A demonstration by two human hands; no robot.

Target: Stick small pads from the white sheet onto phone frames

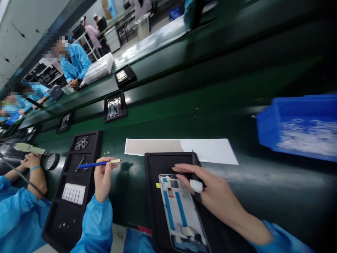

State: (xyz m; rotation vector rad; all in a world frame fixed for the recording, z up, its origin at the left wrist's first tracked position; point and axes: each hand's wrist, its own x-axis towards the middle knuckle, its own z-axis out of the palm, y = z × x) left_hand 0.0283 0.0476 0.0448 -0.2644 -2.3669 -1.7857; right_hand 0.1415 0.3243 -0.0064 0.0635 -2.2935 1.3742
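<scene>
My left hand (102,177) is closed round a blue pen-like tool (98,163) with a pale tip, held level above the green bench beside a black parts tray (89,147). My right hand (210,189) reaches across a black holder tray (155,165), fingers stretched toward a white phone frame (179,214) with blue strips that lies in it. A dark thin tool (195,165) sits under the thumb, which wears a white finger cot.
A white sheet (210,149) lies behind the holder tray. A blue bin (300,124) of small parts stands at right. Black trays (115,107) ride the green belt. A co-worker's hands (33,161) rest at left; other people work beyond.
</scene>
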